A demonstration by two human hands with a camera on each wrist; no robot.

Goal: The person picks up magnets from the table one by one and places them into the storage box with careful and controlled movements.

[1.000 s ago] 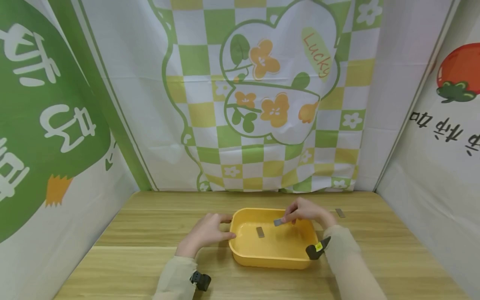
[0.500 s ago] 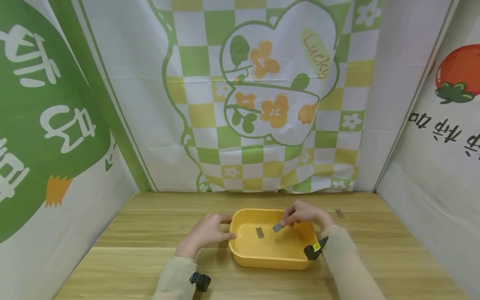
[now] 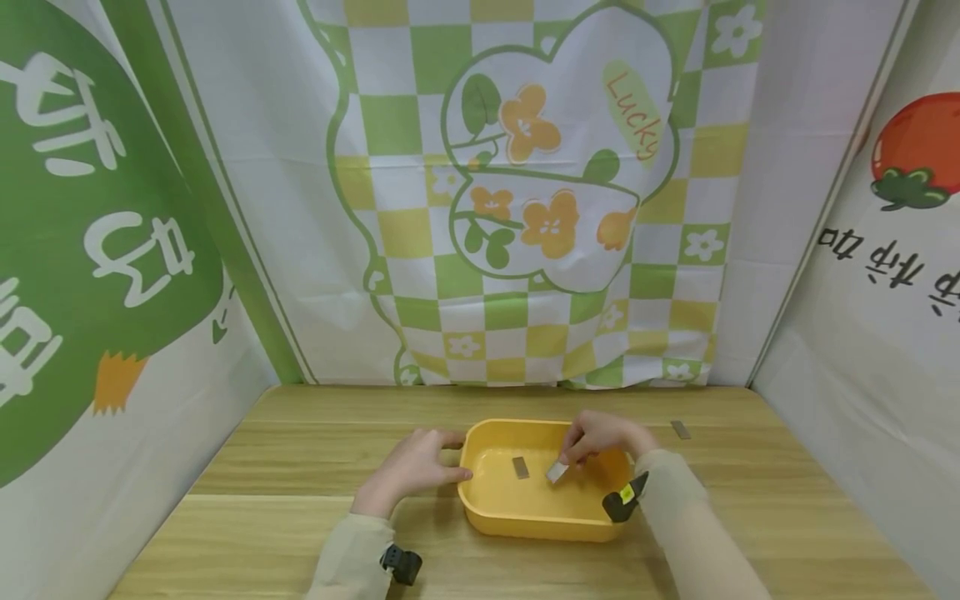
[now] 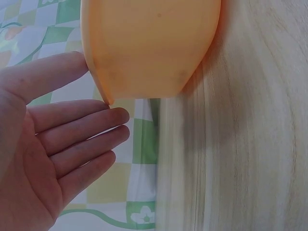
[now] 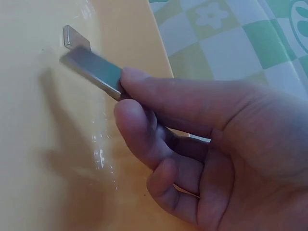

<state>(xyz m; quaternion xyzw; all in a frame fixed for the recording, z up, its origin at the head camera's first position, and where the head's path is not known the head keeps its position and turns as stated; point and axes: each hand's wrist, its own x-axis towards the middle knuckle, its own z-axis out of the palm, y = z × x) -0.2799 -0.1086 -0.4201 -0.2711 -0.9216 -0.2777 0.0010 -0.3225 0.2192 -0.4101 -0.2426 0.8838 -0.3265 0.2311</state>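
The right hand (image 3: 594,438) pinched one end of a thin, rectangular, silver-grey metallic plate (image 5: 94,70) between thumb and index finger, inside a yellow, rounded-rectangular plastic-looking tray (image 3: 543,529); whether the free end touched the tray floor was hard to tell. A second flat, grey-brown rectangular plate (image 3: 521,468) lay nearby. The left hand (image 4: 60,144), fingers straight and thumb apart, touched the rim. Light pinching, low and clear of that neighbour, seemed best.

metal pieces (image 3: 557,472) (image 3: 521,467) (image 3: 680,429): 3 | yellow tray (image 3: 543,527): 1 | wrist cameras (image 3: 401,564) (image 3: 621,504): 2
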